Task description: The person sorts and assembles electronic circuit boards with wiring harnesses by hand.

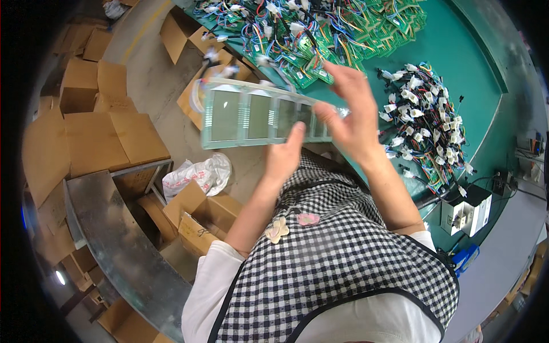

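Note:
My left hand (282, 161) grips the lower edge of a long display panel (260, 117), its thumb lying on the front face and its other fingers hidden behind. The panel has a pale green, translucent frame with several dark grey rectangular windows in a row. It is held in the air, slightly tilted, at the near-left edge of the green table. At the panel's right end is my right hand (355, 117), thumb and fingers spread apart. Its thumb overlaps that end; whether it touches is unclear. Wires with white plugs (211, 63) show beyond the panel's left end.
Green circuit boards with coloured wires (343, 34) are heaped on the green table (457, 40). To the right lies a bundle of black wires with white connectors (426, 108). A white box-shaped device (466, 210) stands nearer. Cardboard boxes (94, 140) and a metal-topped bench (123, 228) are at left.

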A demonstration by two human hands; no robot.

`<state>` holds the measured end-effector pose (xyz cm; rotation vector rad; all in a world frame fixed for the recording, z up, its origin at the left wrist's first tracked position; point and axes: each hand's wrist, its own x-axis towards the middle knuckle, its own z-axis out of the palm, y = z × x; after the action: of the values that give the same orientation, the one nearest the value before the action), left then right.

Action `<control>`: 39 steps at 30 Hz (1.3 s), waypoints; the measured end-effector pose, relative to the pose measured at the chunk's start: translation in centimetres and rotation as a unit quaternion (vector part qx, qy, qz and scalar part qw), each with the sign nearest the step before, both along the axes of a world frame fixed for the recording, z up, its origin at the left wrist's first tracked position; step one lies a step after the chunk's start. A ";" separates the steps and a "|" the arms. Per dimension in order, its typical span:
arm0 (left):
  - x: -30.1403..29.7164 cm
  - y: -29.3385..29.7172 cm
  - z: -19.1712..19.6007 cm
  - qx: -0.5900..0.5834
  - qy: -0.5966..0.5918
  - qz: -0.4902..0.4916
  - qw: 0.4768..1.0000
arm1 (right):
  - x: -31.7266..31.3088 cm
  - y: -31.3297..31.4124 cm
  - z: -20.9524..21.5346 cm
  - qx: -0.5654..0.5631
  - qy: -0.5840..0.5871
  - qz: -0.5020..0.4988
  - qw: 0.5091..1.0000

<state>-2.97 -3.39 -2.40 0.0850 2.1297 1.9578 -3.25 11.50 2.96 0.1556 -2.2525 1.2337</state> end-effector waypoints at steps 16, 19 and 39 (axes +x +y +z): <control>2.1 0.2 -4.3 -0.161 0.216 -0.100 0.958 | -1.1 -5.3 0.6 0.014 0.171 0.042 0.984; 1.3 0.1 -3.7 -0.145 0.244 -0.047 0.958 | 0.8 -4.2 1.0 -0.070 0.132 0.094 0.984; -5.3 4.0 6.3 0.181 0.108 -0.254 0.944 | 9.6 7.9 -2.9 -0.155 -0.087 -0.163 0.970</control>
<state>-8.23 0.64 3.92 0.8602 1.6015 2.0407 6.36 19.39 0.09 -0.4404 -2.0828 1.4358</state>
